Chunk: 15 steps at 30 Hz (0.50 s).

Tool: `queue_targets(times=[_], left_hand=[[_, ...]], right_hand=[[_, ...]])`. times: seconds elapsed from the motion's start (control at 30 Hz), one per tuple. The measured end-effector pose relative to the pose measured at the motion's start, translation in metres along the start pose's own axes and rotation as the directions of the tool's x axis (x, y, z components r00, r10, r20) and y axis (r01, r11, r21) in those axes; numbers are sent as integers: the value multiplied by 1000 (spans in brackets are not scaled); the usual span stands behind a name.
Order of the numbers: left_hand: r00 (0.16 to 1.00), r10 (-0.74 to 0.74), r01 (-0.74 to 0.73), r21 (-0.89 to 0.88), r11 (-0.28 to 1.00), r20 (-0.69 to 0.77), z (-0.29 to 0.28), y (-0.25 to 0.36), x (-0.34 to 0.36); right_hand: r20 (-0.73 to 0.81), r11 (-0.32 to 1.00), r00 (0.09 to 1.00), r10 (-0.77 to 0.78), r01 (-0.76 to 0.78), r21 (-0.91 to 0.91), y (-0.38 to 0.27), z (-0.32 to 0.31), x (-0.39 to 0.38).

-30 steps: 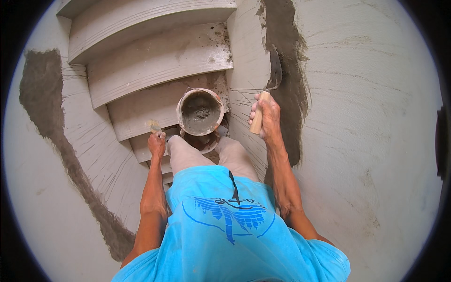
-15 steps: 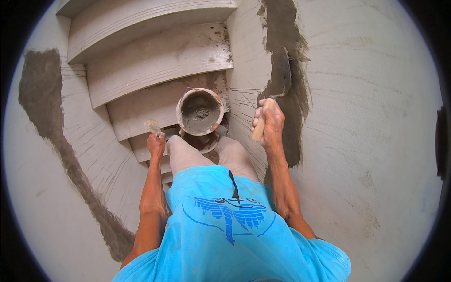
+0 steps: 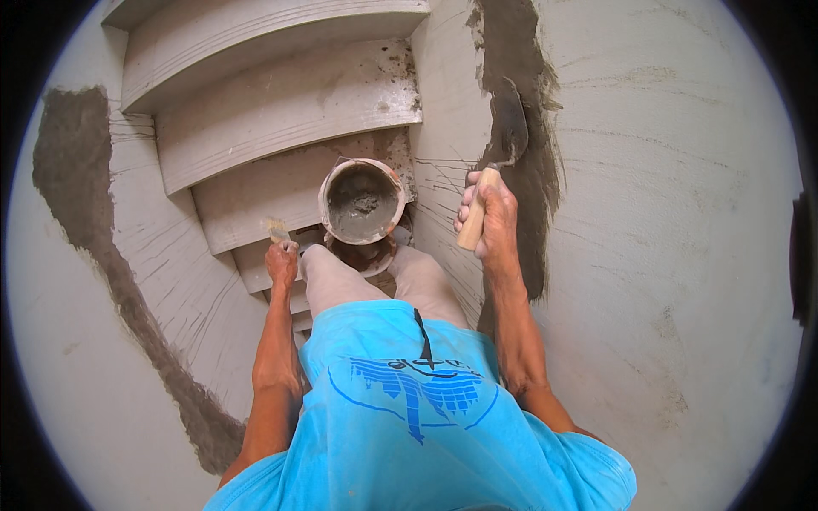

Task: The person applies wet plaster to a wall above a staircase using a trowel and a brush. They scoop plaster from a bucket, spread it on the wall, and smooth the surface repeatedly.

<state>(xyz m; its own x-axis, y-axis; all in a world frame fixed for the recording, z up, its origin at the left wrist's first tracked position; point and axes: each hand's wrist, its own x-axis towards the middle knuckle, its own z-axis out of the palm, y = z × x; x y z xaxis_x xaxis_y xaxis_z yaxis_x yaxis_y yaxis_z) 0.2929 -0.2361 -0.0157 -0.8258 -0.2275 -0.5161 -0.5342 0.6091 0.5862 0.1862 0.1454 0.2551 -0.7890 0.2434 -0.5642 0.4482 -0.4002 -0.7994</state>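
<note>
Since a second ago your trowel (image 3: 511, 119) has shifted toward 3 o'clock, its blade leaving the inner edge of the dark strip (image 3: 535, 196) for the middle of it and turning so that more of its face shows; your left side has hardly changed. With the bucket (image 3: 325, 204) as the centre of the dial, your right hand (image 3: 497, 215) is at 3 o'clock, its grip closed around the trowel's pale wooden handle, and the blade lies out at 2 o'clock over the strip; how firmly it presses on the right wall (image 3: 656, 213) cannot be told from this angle. Your left hand (image 3: 282, 260) is at 8 o'clock, its grip a closed fist around what looks like a small brush (image 3: 278, 230), with pale bristles showing beyond the fist. Your bucket holds thick grey mortar (image 3: 365, 204), and a lower container (image 3: 366, 255) shows partly beneath it at 6 o'clock, next to your legs (image 3: 341, 277). Pale stairs (image 3: 290, 102) climb toward 11 o'clock. On the left wall (image 3: 77, 341), a second strip (image 3: 77, 149) runs from between 9 and 10 o'clock round to 7. Your bright blue shirt (image 3: 392, 460) fills 6 o'clock nearest you.
</note>
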Motion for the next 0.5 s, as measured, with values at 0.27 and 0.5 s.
queue_targets(times=[0.27,0.5], left_hand=[[1000,-2,1,-21,1000,-9,-3,1,-6],[999,43,-43,15,999,-6,-6,4,-5]], right_hand=[[-49,998,999,-14,12,-55,13,3,-24],[31,1000,999,-13,14,-19,11,-4,17]])
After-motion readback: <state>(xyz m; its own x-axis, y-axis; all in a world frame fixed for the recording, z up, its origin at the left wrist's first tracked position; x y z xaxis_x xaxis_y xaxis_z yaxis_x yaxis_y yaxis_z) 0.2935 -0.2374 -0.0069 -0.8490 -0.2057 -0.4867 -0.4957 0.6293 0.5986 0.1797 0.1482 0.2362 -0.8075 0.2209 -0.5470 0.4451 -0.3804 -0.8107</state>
